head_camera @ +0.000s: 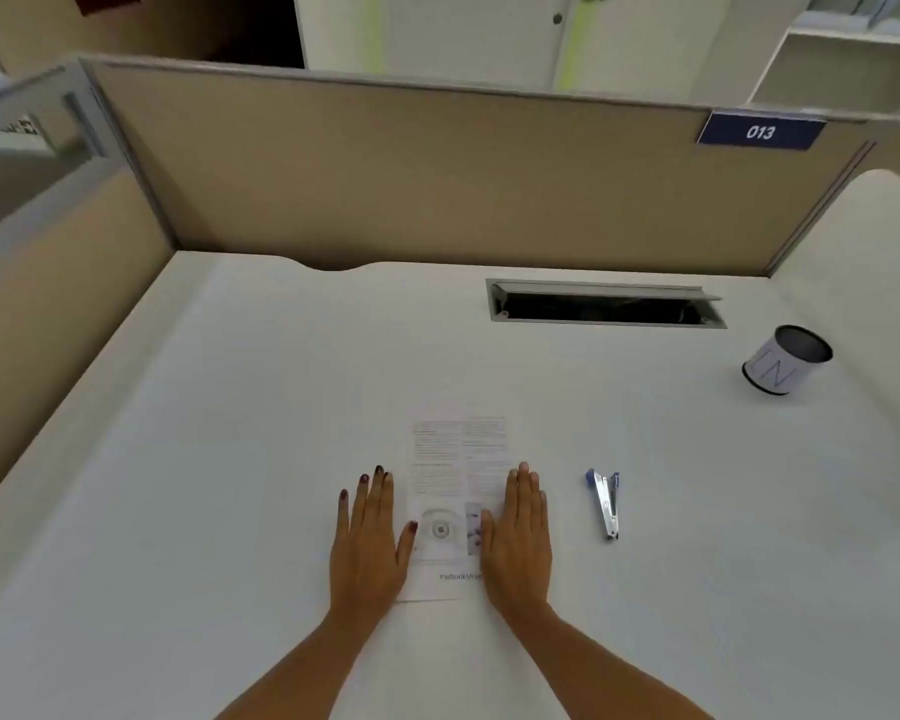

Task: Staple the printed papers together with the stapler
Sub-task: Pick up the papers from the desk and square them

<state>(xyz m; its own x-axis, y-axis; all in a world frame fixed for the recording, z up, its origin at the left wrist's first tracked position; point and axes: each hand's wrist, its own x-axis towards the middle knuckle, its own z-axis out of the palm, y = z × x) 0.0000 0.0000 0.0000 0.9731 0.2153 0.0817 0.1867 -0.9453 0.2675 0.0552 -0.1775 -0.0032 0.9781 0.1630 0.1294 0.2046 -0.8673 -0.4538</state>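
Our left hand (372, 543), right hand (520, 537): flat, splayed, gripping nothing, flanking thin white printed papers (453, 485); we judge sheets floppy, slippery. Blue-and-chrome metal stapler (606, 504): rigid, grasp mid-body.

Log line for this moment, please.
left hand flat on papers | right hand flat on papers | stapler untouched, right of papers

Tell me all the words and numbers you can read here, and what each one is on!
"013": white digits on the blue sign on the partition.
"IN": large letters on the round cup on the desk.
"mebooksfree", roughly, cut off by the right hand: bottom of the printed papers.
Small print on the papers: too blurred to read.
Stapler: no readable text.
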